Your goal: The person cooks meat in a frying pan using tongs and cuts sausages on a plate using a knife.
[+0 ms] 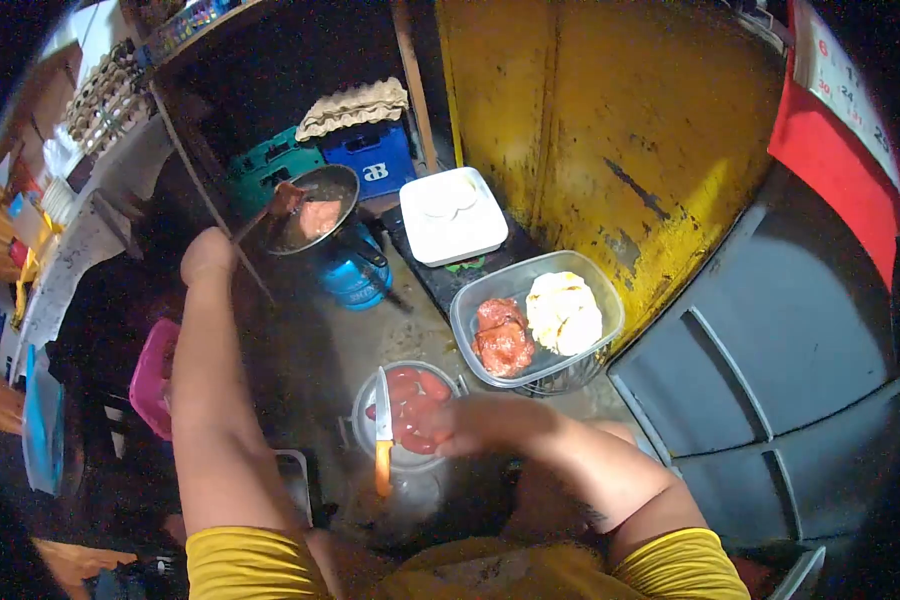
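The left hand (210, 258) grasps the handle of a brown utensil (286, 199) that reaches into the pan (342, 187), beyond the metal pot (415, 464) and to its left; a pink piece (319, 219) lies in the pan; the right hand (467, 425) is blurred at the pot's right rim, beside its smooth pink pieces (406, 388), and I cannot tell whether it grips one; a knife (383, 430) lies across the pot's left part, its orange handle past the near rim; the plastic tub (462, 325), with a red mound (503, 343), is beyond the pot to the right.

Good handling, I judge, means light pressure on the utensil, so the pan stays level; the right fingers do best approaching from the pot's right, clear of the blade.
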`<state>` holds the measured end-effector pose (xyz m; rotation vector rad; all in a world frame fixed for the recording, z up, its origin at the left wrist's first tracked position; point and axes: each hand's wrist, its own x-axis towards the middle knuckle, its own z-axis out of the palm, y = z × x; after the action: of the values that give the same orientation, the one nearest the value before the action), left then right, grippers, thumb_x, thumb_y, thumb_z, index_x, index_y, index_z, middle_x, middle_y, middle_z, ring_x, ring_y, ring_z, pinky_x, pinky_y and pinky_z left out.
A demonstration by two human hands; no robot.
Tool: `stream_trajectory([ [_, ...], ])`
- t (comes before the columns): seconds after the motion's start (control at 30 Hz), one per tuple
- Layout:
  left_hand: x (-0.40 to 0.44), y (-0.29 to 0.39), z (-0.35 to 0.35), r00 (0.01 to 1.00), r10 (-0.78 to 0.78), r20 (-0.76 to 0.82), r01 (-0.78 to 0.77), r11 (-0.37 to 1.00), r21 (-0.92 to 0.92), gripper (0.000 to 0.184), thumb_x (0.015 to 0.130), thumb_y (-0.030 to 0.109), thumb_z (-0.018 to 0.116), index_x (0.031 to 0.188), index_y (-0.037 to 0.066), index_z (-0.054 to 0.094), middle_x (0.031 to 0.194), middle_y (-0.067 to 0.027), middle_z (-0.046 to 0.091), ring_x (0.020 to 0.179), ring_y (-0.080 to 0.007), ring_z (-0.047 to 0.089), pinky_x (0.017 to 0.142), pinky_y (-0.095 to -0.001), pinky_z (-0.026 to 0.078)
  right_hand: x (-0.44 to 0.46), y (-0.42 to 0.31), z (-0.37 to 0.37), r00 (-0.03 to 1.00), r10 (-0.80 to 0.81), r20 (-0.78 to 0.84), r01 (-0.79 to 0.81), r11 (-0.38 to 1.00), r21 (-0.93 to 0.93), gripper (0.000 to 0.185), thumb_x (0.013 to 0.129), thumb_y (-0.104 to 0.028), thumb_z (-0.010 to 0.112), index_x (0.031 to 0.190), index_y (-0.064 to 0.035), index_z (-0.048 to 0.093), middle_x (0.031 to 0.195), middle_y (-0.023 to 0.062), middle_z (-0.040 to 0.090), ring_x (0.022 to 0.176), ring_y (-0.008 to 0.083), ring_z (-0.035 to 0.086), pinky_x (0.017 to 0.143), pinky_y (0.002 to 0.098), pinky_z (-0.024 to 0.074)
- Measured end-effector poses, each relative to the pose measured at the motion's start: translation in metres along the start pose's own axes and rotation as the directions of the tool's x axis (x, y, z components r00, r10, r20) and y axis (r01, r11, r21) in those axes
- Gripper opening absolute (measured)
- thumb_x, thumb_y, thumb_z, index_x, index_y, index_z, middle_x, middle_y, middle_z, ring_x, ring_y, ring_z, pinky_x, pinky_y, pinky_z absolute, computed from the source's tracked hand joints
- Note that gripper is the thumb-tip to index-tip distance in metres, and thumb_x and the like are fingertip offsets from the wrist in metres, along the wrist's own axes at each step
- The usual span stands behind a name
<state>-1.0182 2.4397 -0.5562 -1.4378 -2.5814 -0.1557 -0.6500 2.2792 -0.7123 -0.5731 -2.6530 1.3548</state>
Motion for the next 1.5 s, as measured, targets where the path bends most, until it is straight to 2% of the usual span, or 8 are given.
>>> stream_trajectory([
  [0.37, 0.0, -0.026, -0.033, 0.993, 0.052, 0.108, -0.067, 0.988, 0.143, 0.028, 0.078, 0.015, 0.065, 0.104, 0.007, 0.071, 0.104, -0.016, 0.07, 0.1, -0.035, 0.066, 0.085, -0.043, 0.052, 0.033, 0.043, 0.041, 0.996, -0.003, 0.088, 0.016, 0.988, -0.156, 0.036, 0.084, -0.023, 0.065, 0.117, -0.0075, 0.06, 0.107, 0.0114, 0.066, 0.101, 0.0276, 0.063, 0.09, 0.0398, 0.0477],
  [0.43, 0.006, -0.03, -0.03, 0.992, 0.077, 0.096, -0.092, 0.982, 0.165, 0.027, 0.078, 0.016, 0.065, 0.104, 0.008, 0.071, 0.102, -0.0157, 0.07, 0.099, -0.0351, 0.066, 0.084, -0.043, 0.052, 0.034, 0.043, 0.043, 0.998, -0.028, 0.053, 0.039, 0.975, -0.219, 0.038, 0.081, -0.034, 0.053, 0.098, -0.0049, 0.07, 0.104, 0.0142, 0.07, 0.094, 0.0305, 0.068, 0.085, 0.0612, 0.0454],
  [0.6, 0.022, -0.043, -0.001, 0.958, 0.124, 0.26, -0.142, 0.989, 0.051, 0.016, 0.081, 0.016, 0.066, 0.088, 0.003, 0.069, 0.084, -0.0142, 0.068, 0.075, -0.0307, 0.064, 0.067, -0.0432, 0.05, 0.043, 0.046, 0.054, 0.998, -0.023, 0.059, 0.037, 0.967, -0.252, 0.04, 0.082, -0.037, 0.053, 0.094, -0.0031, 0.07, 0.096, 0.0184, 0.07, 0.086, 0.0338, 0.068, 0.083, 0.0502, 0.0507],
  [0.73, 0.041, -0.045, 0.038, 0.714, 0.586, 0.384, -0.684, 0.7, 0.203, 0.02, 0.083, 0.017, 0.067, 0.075, -0.001, 0.067, 0.07, -0.013, 0.066, 0.056, -0.0271, 0.062, 0.053, -0.0433, 0.048, 0.058, 0.068, 0.059, 0.969, -0.195, 0.153, 0.242, 0.878, -0.413, 0.036, 0.084, -0.034, 0.053, 0.091, -0.0021, 0.07, 0.093, 0.0176, 0.07, 0.08, 0.0336, 0.068, 0.075, 0.047, 0.0529],
  [0.8, 0.01, -0.018, 0.032, 0.968, 0.024, 0.249, -0.001, 0.996, -0.092, 0.027, 0.085, 0.022, 0.067, 0.076, -0.003, 0.067, 0.069, -0.0158, 0.066, 0.056, -0.0291, 0.063, 0.055, -0.0437, 0.05, 0.06, 0.061, 0.054, 0.985, -0.061, 0.161, 0.114, 0.933, -0.342, 0.029, 0.084, -0.029, 0.057, 0.097, -0.0055, 0.068, 0.096, 0.013, 0.069, 0.089, 0.0306, 0.065, 0.081, 0.0437, 0.0491],
  [1.03, -0.016, -0.003, -0.008, 0.983, 0.107, 0.149, -0.128, 0.981, 0.145, 0.036, 0.083, 0.028, 0.064, 0.106, 0.001, 0.07, 0.113, -0.0221, 0.065, 0.106, -0.0378, 0.062, 0.09, -0.0435, 0.05, 0.053, 0.03, 0.025, 0.94, 0.28, 0.192, -0.235, 0.945, -0.229, 0.028, 0.083, -0.027, 0.061, 0.105, -0.0103, 0.066, 0.083, 0.0094, 0.069, 0.079, 0.0247, 0.067, 0.07, 0.039, 0.0507],
  [1.37, -0.022, 0.009, -0.01, 0.928, 0.15, 0.341, -0.166, 0.986, 0.018, 0.044, 0.083, 0.035, 0.067, 0.11, 0.0, 0.068, 0.112, -0.0213, 0.066, 0.105, -0.0354, 0.064, 0.089, -0.0415, 0.049, 0.052, 0.014, 0.014, 0.927, 0.293, 0.234, -0.268, 0.954, -0.134, 0.03, 0.085, -0.024, 0.057, 0.107, -0.0045, 0.065, 0.091, 0.0154, 0.069, 0.085, 0.0321, 0.067, 0.074, 0.044, 0.0522],
  [1.5, -0.01, 0.01, 0.02, 0.945, 0.133, 0.299, -0.104, 0.988, -0.111, 0.038, 0.082, 0.036, 0.073, 0.091, -0.001, 0.071, 0.08, -0.0156, 0.069, 0.062, -0.0288, 0.067, 0.06, -0.0428, 0.054, 0.062, 0.037, 0.03, 0.944, 0.251, 0.215, -0.213, 0.96, -0.184, 0.026, 0.084, -0.027, 0.058, 0.101, -0.0098, 0.065, 0.076, 0.0092, 0.066, 0.069, 0.0249, 0.065, 0.064, 0.0398, 0.0496],
])
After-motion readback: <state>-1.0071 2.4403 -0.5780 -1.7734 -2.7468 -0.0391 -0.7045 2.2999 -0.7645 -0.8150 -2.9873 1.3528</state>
